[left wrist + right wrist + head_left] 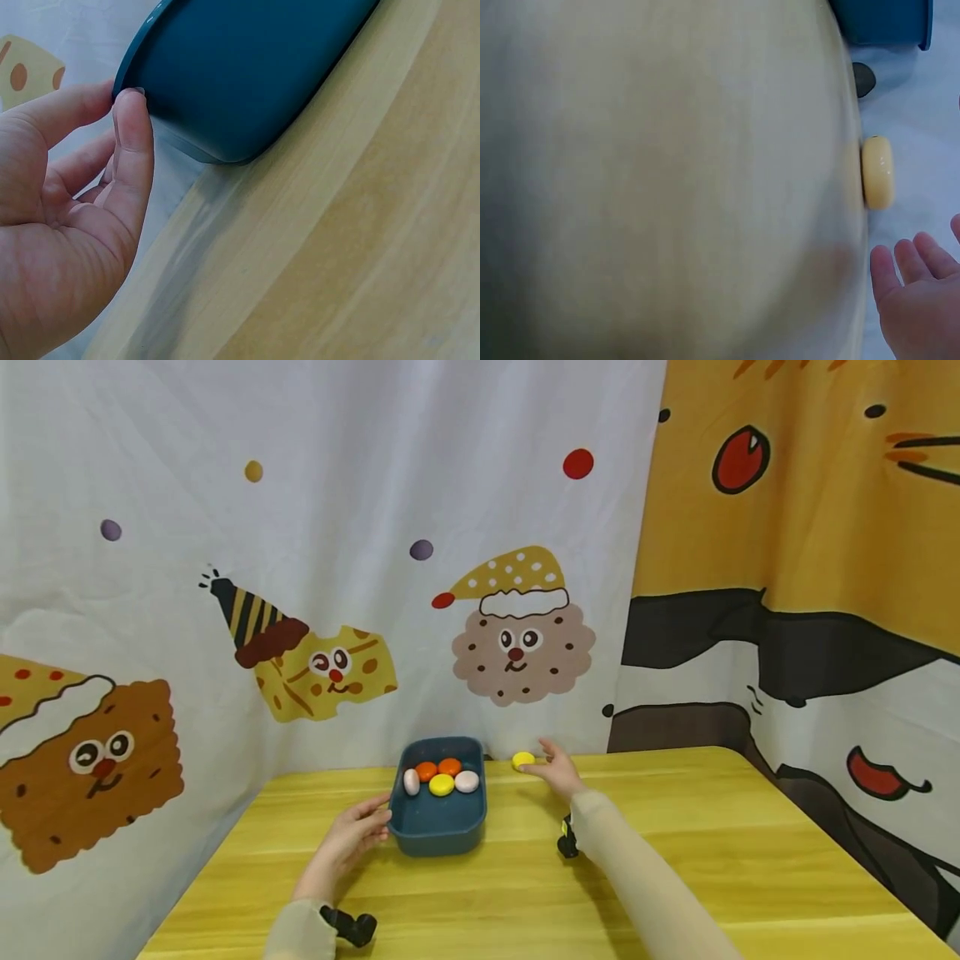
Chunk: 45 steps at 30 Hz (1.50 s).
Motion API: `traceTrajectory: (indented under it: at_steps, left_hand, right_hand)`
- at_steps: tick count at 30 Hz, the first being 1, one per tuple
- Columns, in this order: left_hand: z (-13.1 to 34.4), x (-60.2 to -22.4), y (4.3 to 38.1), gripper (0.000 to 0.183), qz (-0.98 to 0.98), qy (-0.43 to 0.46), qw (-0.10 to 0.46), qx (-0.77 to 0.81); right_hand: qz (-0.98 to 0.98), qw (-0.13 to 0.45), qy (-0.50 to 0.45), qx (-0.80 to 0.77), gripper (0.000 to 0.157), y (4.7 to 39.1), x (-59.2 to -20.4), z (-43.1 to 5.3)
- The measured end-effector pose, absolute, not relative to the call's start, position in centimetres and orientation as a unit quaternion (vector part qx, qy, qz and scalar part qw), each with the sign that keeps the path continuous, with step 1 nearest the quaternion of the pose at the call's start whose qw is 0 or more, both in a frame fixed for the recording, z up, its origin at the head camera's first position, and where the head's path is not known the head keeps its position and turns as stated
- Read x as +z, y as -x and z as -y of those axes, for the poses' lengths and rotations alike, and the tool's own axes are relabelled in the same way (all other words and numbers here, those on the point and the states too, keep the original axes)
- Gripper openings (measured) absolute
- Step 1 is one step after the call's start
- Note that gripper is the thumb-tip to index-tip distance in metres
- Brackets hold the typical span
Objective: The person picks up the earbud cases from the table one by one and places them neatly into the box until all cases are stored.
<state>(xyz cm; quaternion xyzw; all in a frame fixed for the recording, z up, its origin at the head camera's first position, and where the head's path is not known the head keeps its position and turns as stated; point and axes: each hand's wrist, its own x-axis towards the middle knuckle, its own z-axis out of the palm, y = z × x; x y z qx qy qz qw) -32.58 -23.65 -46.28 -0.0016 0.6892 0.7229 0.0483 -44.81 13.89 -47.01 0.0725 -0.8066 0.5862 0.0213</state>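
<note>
A dark teal plastic box (438,843) stands on the table with its open side up. Smooth rounded pieces lie in it: two orange (426,771), one yellow (442,786) and two pale pink (467,782). At its left side my left hand (352,835) pinches the rim between thumb and finger, as the left wrist view shows up close. A separate yellow rounded piece (522,762) sits near the table's far edge, right of the box. My right hand (558,771) is beside that piece, fingers spread; the right wrist view shows a gap between them.
The wooden table (480,910) ends at the back against a hanging cloth (345,527) printed with cartoon snacks. Another printed cloth (825,552) hangs along the right side. Black straps with small devices are on both wrists.
</note>
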Motion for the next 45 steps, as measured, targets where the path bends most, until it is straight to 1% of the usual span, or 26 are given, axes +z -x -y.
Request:
traceTrajectory:
  at_steps: [3,6,10,13,18,25,28,36,45]
  left_hand:
    - [23.5,-46.6,32.8,0.052,-0.692,0.003,0.056,0.719]
    - [23.5,-46.7,32.9,0.054,-0.692,-0.001,0.059,0.720]
    - [23.5,-46.7,33.1,0.059,-0.687,-0.012,0.058,0.724]
    - [23.7,-46.6,33.0,0.059,-0.687,-0.017,0.059,0.724]
    - [24.0,-46.8,32.7,0.059,-0.685,-0.011,0.060,0.726]
    - [23.7,-46.8,32.8,0.059,-0.682,-0.011,0.061,0.728]
    - [23.8,-46.8,32.8,0.059,-0.679,-0.012,0.063,0.732]
    - [23.7,-46.6,33.1,0.058,-0.673,-0.014,0.061,0.737]
    - [23.7,-46.8,32.9,0.059,-0.670,-0.010,0.062,0.740]
  right_hand:
    - [0.802,0.010,-0.060,0.595,0.083,44.8,-47.5,-14.2]
    - [0.794,0.000,-0.049,0.606,0.082,45.0,-47.9,-14.5]
    - [0.775,-0.001,-0.044,0.631,0.083,45.4,-48.2,-14.6]
    - [0.763,-0.002,-0.041,0.645,0.084,45.8,-48.4,-14.3]
    - [0.755,0.004,-0.033,0.655,0.081,46.3,-49.0,-13.1]
    - [0.755,0.038,-0.008,0.655,0.070,46.8,-48.9,-12.3]
    - [0.765,0.043,0.000,0.643,0.068,47.2,-48.9,-12.0]
    - [0.774,0.041,-0.001,0.631,0.066,48.0,-48.9,-12.1]
    - [0.791,0.040,0.007,0.610,0.065,48.2,-49.1,-11.8]
